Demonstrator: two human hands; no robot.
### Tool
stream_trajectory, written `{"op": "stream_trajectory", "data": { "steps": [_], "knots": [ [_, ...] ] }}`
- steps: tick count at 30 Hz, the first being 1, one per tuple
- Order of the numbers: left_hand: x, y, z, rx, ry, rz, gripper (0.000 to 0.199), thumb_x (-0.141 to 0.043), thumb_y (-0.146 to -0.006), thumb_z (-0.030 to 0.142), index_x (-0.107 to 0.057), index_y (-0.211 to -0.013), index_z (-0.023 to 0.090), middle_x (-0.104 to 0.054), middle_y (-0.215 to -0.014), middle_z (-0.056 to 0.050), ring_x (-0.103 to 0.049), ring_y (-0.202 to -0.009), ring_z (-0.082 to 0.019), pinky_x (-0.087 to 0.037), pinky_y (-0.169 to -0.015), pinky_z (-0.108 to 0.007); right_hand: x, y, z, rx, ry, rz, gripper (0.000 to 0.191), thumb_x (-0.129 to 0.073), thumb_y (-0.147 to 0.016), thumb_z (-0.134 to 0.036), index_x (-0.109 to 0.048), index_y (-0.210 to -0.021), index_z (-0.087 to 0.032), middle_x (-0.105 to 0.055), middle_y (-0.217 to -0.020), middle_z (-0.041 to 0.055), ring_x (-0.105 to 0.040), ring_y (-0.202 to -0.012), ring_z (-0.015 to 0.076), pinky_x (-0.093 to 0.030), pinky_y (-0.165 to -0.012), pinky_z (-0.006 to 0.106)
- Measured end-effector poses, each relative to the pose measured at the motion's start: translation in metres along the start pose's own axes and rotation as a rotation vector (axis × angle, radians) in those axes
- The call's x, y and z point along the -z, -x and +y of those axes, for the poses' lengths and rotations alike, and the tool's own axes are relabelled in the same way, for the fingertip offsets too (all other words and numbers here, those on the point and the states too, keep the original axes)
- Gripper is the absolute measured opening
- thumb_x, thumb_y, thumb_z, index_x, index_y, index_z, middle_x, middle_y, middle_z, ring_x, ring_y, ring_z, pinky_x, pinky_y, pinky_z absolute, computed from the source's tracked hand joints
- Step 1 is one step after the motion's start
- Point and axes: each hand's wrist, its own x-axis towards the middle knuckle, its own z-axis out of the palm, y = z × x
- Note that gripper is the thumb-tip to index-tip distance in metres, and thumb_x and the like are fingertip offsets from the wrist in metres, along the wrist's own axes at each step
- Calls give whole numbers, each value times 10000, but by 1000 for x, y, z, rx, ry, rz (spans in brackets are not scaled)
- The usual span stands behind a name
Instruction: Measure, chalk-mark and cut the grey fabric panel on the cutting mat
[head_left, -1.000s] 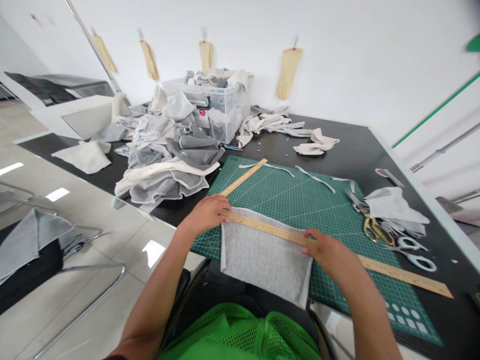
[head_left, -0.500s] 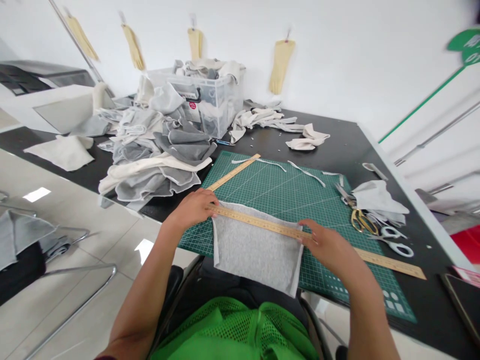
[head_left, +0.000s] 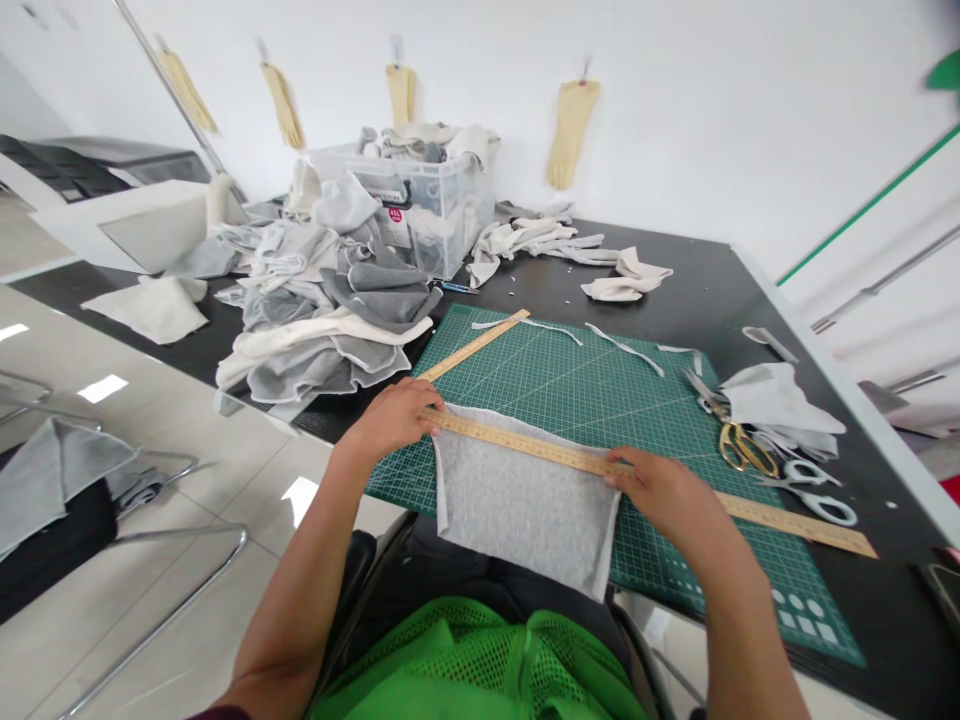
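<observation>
Head view recorded a grey fabric piece [head_left: 525,520] with its upper part on the green cutting mat [head_left: 645,400] and its lower part extending past the near edge toward the lap. A wooden ruler [head_left: 517,443] lay across it, close to the upper edge, which bowed slightly above the ruler midway.

Fingers of the left hand [head_left: 397,418] were clamped on the ruler's left end at the fabric's upper left corner. Fingers of the right hand [head_left: 664,490] were pinched on the ruler at the right edge. A further ruler length [head_left: 795,523] showed beyond the right wrist; whether it was separate could not be told.

In the inspector's judgement, a sound reading called for the fabric to lie flat and unstretched, the ruler's zero mark to meet the left edge exactly, and the ruler to run square to the sides. The overhanging portion risked dragging the fabric askew; fuller support on the mat was advisable. The white-handled scissors [head_left: 804,493] lay near the right forearm and warranted clearance.
</observation>
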Motion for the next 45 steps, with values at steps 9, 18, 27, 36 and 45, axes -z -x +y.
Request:
{"op": "stream_trajectory", "data": {
  "steps": [9,18,27,36,45],
  "knots": [
    [-2,0,0,2,-1,35,236,-726,-796,239,-758,-1030,261,-698,-1163,-26,-587,-1137,-258,-441,-1055,-384,2,5,-9,-87,152,28,323,-516,-943,-467,-689,-1157,-298,-778,-959,87,-724,-906,306,-415,-653,327],
    [-4,0,3,6,-10,60,220,-713,-805,245,-735,-1024,254,-696,-1168,-35,-584,-1157,-267,-441,-1062,-382,1,7,-14,-34,216,72,290,-527,-941,-468,-684,-1102,-285,-780,-919,69,-730,-858,282,-403,-626,312],
    [-3,1,5,7,-27,51,225,-723,-795,246,-718,-1019,257,-686,-1152,-22,-574,-1133,-260,-446,-1030,-370,-5,-1,-5,18,136,35,307,-512,-955,-454,-657,-1166,-283,-784,-961,67,-728,-892,273,-421,-662,306],
    [-6,-3,20,41,-122,132,132,-675,-841,225,-721,-962,249,-683,-1074,-53,-590,-1085,-273,-465,-950,-404,-12,-10,-5,-19,84,74,287,-472,-987,-370,-639,-1185,-248,-775,-982,81,-717,-900,261,-396,-664,300],
    [-35,-9,88,-328,11,144,379,-706,-887,380,-648,-1237,246,-620,-1271,-69,-511,-1277,-273,-411,-1090,-432,-13,-13,-2,50,30,138,252,-487,-992,-328,-642,-1161,-223,-750,-1044,87,-686,-943,241,-402,-720,290]
  ]
}}
